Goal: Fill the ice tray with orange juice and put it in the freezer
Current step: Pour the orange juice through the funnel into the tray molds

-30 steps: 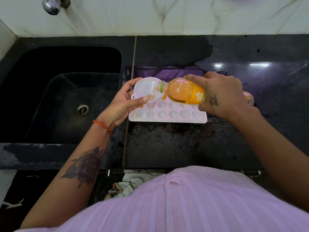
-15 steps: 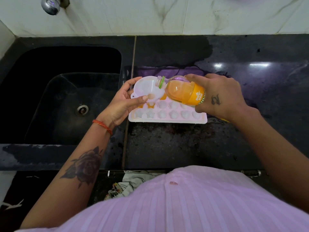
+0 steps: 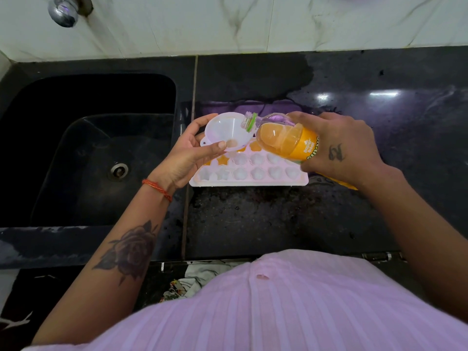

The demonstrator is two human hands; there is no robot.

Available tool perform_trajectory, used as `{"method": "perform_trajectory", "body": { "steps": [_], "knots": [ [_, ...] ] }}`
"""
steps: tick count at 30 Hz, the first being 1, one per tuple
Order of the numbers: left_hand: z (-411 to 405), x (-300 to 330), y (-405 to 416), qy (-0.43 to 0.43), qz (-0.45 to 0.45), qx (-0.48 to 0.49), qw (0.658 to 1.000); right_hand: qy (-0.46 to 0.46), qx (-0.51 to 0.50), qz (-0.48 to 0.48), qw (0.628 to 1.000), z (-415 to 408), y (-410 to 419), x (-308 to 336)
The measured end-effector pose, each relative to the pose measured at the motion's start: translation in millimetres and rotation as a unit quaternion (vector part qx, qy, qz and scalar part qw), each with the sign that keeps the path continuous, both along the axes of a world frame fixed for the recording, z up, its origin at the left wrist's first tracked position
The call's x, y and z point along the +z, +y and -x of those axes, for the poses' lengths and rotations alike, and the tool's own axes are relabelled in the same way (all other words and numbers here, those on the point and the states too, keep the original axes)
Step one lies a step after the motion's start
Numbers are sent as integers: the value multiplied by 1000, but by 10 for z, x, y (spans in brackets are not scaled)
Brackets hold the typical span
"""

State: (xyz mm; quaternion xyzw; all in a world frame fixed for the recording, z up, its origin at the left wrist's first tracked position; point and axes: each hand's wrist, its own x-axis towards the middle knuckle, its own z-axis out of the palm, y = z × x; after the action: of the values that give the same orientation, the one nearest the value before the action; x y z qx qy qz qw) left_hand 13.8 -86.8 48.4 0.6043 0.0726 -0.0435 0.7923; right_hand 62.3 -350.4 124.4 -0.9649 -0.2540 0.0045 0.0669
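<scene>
- Left hand (image 3: 188,154) pinches one white funnel (image 3: 226,131) at its rim, thumb on the near edge and fingers curled round the far side; the palm is half open.
- Right hand (image 3: 342,148) is wrapped round the body of one juice bottle (image 3: 286,140), fingers closed over the top and thumb underneath.
- That bottle lies tilted with its uncapped neck, ringed in green, resting over the funnel's right rim; orange juice fills the lower part of the bottle near the right hand's fingers.
- One pink ice tray (image 3: 249,179) lies flat on the black counter (image 3: 253,219), below both hands and between them.
- Funnel spout points down over the tray's far-left corner, just under the left thumb.
- Four cavities near the funnel show orange juice; the near row's six visible cavities look pale and unfilled. Cavities under the bottle and right hand are hidden, so the full count cannot be told.
- One black sink (image 3: 83,153) sits beyond the left wrist, with one tap (image 3: 63,12) on the wall above it.
</scene>
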Motion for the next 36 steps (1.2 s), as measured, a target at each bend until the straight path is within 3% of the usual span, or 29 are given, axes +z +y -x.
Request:
{"method": "perform_trajectory", "body": {
  "steps": [23, 36],
  "knots": [
    [-38, -52, -95, 3, -4, -20, 1000, -53, 2, 83, 995, -26, -36, -28],
    [-65, -31, -112, 0, -8, -16, 1000, 9, -15, -14, 1000, 22, -102, 5]
  ]
}}
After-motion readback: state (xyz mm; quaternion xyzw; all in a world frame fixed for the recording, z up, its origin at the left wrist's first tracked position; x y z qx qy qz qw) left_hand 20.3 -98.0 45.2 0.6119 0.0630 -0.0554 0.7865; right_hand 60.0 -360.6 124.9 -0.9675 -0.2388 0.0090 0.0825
